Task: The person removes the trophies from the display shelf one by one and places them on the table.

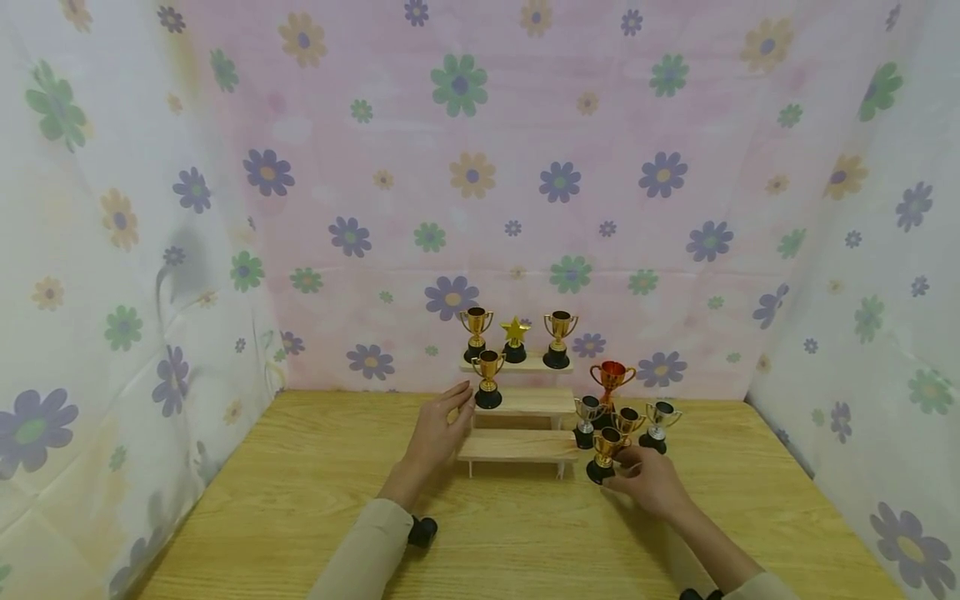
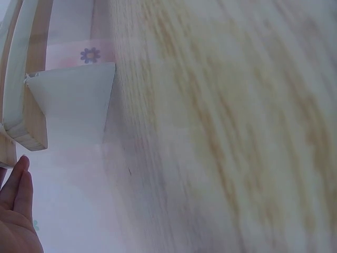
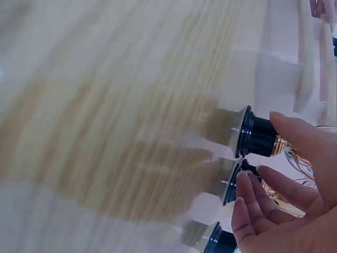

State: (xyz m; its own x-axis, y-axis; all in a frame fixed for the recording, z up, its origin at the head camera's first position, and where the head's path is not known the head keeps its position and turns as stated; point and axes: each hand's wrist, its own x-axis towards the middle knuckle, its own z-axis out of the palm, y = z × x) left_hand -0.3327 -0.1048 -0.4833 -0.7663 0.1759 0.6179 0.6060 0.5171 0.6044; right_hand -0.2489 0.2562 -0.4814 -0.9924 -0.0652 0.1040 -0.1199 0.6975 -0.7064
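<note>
Beside wooden steps [image 1: 517, 447], clustered trophies [image 1: 606, 443]

no text readable (in any view)

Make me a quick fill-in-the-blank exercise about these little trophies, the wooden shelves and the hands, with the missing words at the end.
1. On the top shelf, the trophy between two gold cups is shaped like a ____.
2. The lone cup on the middle shelf stands at its ____ end, as the person sees it.
3. Of the cups on the table, the rearmost cup is coloured ____.
4. The front gold cup on the table is beside the person's ____ hand.

Missing words: star; left; red; right.
</note>
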